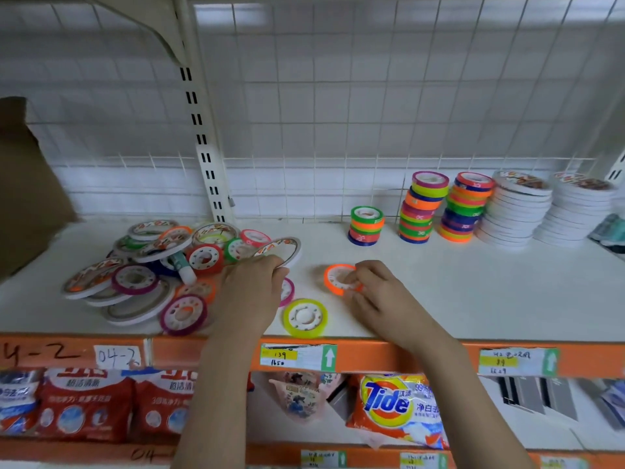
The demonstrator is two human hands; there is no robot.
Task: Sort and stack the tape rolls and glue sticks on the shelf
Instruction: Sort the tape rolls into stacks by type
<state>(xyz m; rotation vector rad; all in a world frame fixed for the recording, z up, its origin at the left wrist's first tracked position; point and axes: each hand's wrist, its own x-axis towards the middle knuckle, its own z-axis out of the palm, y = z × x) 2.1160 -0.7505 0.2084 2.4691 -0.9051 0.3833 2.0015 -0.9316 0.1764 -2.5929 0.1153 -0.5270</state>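
A loose pile of tape rolls [142, 265] lies on the left of the white shelf [439, 299], with a glue stick [184, 269] lying among them. My left hand [250, 292] pinches a thin white tape roll [282, 250] at the pile's right edge. My right hand [375, 292] grips an orange tape roll [333, 277] lying on the shelf. A yellow tape roll [305, 317] lies flat near the front edge. At the back right stand three stacks of coloured rolls [367, 226] [422, 208] [466, 208] and two stacks of thin white rolls [515, 208] [575, 208].
A slotted upright post [208, 157] rises behind the pile against a wire grid. A brown cardboard piece [27, 184] stands at far left. The orange shelf edge [389, 355] carries price labels; detergent bags [395, 407] fill the shelf below.
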